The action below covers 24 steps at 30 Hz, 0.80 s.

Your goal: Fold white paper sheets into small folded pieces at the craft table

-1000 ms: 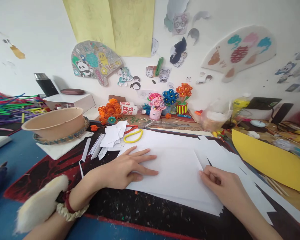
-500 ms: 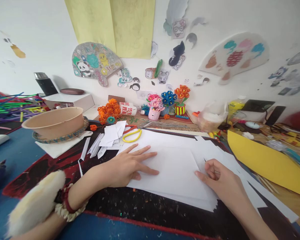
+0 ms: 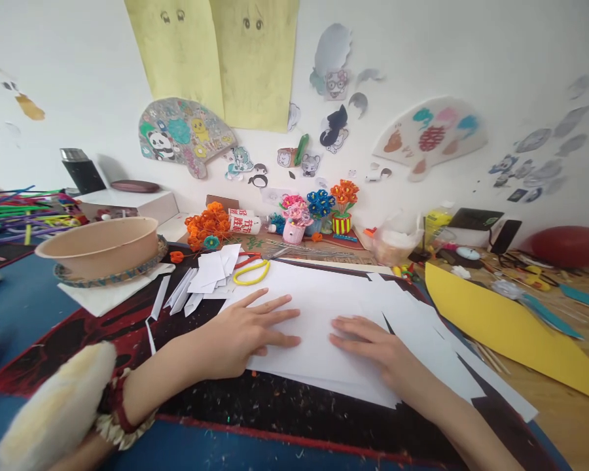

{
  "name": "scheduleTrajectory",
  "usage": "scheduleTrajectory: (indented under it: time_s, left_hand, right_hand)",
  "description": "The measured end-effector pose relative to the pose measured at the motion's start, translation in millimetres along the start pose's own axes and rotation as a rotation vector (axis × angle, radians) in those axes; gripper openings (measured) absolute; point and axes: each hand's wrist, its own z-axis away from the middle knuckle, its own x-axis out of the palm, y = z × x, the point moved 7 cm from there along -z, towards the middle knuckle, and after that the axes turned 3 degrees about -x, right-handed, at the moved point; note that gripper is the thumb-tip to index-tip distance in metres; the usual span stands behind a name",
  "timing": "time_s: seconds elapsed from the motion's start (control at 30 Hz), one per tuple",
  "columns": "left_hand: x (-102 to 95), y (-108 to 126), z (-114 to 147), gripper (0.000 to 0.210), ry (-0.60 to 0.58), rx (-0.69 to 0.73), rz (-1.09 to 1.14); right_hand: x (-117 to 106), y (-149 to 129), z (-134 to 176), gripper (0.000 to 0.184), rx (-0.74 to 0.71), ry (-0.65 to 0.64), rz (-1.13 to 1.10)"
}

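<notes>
Sheets of white paper [image 3: 319, 314] lie in a loose stack on a dark mat [image 3: 285, 412]. My left hand [image 3: 252, 330] rests on the stack's left side, fingers spread and flat. Opposite it, my right hand [image 3: 373, 347] lies on the paper's right part with its fingers stretched out toward the left. Neither hand holds anything. Beyond my left hand are scissors [image 3: 252, 271] with yellow and red handles, partly over a pile of small cut and folded paper pieces [image 3: 211, 271]. A furry band and scrunchies [image 3: 120, 409] circle my left wrist.
A beige bowl [image 3: 98, 248] stands at the left, near a bundle of coloured pipe cleaners [image 3: 19, 212]. Pipe-cleaner flowers [image 3: 209, 226] and small flower pots [image 3: 341, 224] line the wall. Yellow card [image 3: 510, 333] and thin sticks [image 3: 493, 356] lie at the right.
My right hand has moved left onto the paper, and its curled fingers have straightened. My left hand stays spread on the sheets. The view has tilted up and turned slightly right.
</notes>
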Motion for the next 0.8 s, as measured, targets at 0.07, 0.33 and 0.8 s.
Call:
scheduleTrajectory:
  time_s: [0.07, 0.33, 0.8]
  left_hand:
    - [1.0, 4, 1, 0.079, -0.006, 0.011, -0.024]
    - [5.1, 16, 3, 0.074, -0.027, 0.008, -0.213]
    - [51.0, 31, -2, 0.046, 0.218, -0.237, -0.488]
  right_hand:
    - [2, 0, -3, 0.085, -0.015, -0.04, -0.011]
    - [-2, -32, -36, 0.054, 0.18, -0.196, 0.285]
    - [28, -63, -49, 0.044, 0.264, 0.014, 0.729]
